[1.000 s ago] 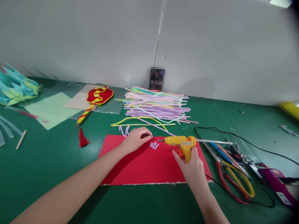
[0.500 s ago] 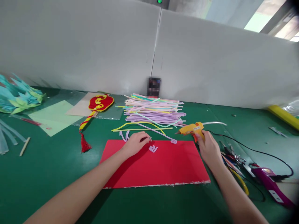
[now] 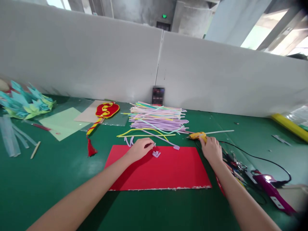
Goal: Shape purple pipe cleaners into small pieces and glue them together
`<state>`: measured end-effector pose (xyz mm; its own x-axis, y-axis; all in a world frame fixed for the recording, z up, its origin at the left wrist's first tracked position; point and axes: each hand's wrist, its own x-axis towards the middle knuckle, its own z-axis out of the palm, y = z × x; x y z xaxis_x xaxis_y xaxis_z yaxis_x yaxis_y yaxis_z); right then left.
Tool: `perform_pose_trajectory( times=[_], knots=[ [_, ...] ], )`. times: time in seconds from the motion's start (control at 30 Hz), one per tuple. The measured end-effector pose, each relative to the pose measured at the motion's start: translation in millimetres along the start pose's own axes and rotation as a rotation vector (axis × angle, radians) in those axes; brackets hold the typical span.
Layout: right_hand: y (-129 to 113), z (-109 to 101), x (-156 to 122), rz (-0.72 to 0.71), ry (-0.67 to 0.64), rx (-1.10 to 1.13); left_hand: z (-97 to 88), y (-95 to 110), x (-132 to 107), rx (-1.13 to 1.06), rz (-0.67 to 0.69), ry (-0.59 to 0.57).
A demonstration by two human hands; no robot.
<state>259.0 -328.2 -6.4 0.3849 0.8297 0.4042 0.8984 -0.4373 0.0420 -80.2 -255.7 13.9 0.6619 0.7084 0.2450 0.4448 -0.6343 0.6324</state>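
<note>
My left hand [image 3: 140, 150] is closed in a pinch above the upper part of the red board [image 3: 168, 170]. A tiny pale bit shows at its fingertips, too small to make out. Just right of those fingers, a small bent piece of lilac pipe cleaner [image 3: 156, 154] lies on the board. My right hand [image 3: 211, 150] is wrapped around the handle of a yellow hot glue gun [image 3: 197, 136], low over the table beyond the board's right corner. From the gun's rear sticks a pale glue stick [image 3: 221, 132]. Curled lilac pieces [image 3: 130, 141] lie behind my left hand.
Behind the board lies a pile of pastel pipe cleaners [image 3: 158, 118]. A red and yellow fan with a tassel [image 3: 107, 110] rests at left, near green paper [image 3: 64, 123]. Tools [image 3: 237, 163], a cable and a purple power strip [image 3: 271, 192] lie at right. A grey partition [image 3: 96, 61] stands behind.
My right hand has lowered the glue gun toward the table, and the gun now lies flatter. My left hand keeps its pinch by the lilac piece. The view has tilted up a little.
</note>
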Motion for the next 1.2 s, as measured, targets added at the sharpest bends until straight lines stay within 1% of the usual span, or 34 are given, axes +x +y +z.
perform_pose_trajectory(
  times=[0.07, 0.13, 0.17, 0.23, 0.3, 0.37, 0.4, 0.47, 0.53, 0.6, 0.63, 0.73, 0.87, 0.97, 1.07, 1.2],
  knots=[
    [-11, -9, -5, 0.043, 0.096, 0.018, -1.0, 5, -2, 0.113, 0.082, -0.039],
    [-24, -20, -9, 0.047, 0.183, 0.074, -3.9, 14, -5, 0.252, 0.173, -0.105],
    [-32, -28, -12, 0.023, 0.204, 0.119, -6.2, 19, -6, 0.306, 0.196, -0.135],
    [-51, -44, -20, -0.083, 0.206, 0.244, -13.2, 28, -9, 0.354, 0.177, -0.161],
    [-72, -60, -30, -0.182, 0.152, 0.395, -23.0, 32, -11, 0.362, 0.108, -0.130],
    [-94, -72, -40, -0.201, 0.094, 0.577, -33.8, 29, -14, 0.395, 0.001, -0.048],
    [-104, -77, -45, -0.200, 0.043, 0.665, -38.7, 26, -17, 0.414, -0.055, -0.007],
    [-119, -82, -54, -0.201, -0.095, 0.795, -45.7, 18, -23, 0.438, -0.167, 0.073],
    [-129, -83, -59, -0.241, -0.268, 0.885, -47.7, 10, -30, 0.446, -0.255, 0.122],
    [-134, -80, -62, -0.287, -0.411, 0.940, -45.2, 5, -37, 0.448, -0.306, 0.193],
    [-135, -79, -63, -0.304, -0.461, 0.960, -43.1, 3, -40, 0.455, -0.321, 0.235],
    [-133, -74, -65, -0.333, -0.530, 1.017, -37.9, 0, -46, 0.513, -0.343, 0.321],
    [-129, -73, -68, -0.359, -0.533, 1.068, -41.0, -8, -50, 0.635, -0.383, 0.356],
    [-130, -74, -71, -0.396, -0.534, 1.047, -45.5, -15, -53, 0.651, -0.409, 0.361],
    [-134, -73, -74, -0.394, -0.504, 1.005, -44.3, -18, -54, 0.613, -0.382, 0.322],
    [-144, -67, -76, -0.329, -0.435, 0.956, -36.9, -12, -52, 0.587, -0.329, 0.269]
  ],
)
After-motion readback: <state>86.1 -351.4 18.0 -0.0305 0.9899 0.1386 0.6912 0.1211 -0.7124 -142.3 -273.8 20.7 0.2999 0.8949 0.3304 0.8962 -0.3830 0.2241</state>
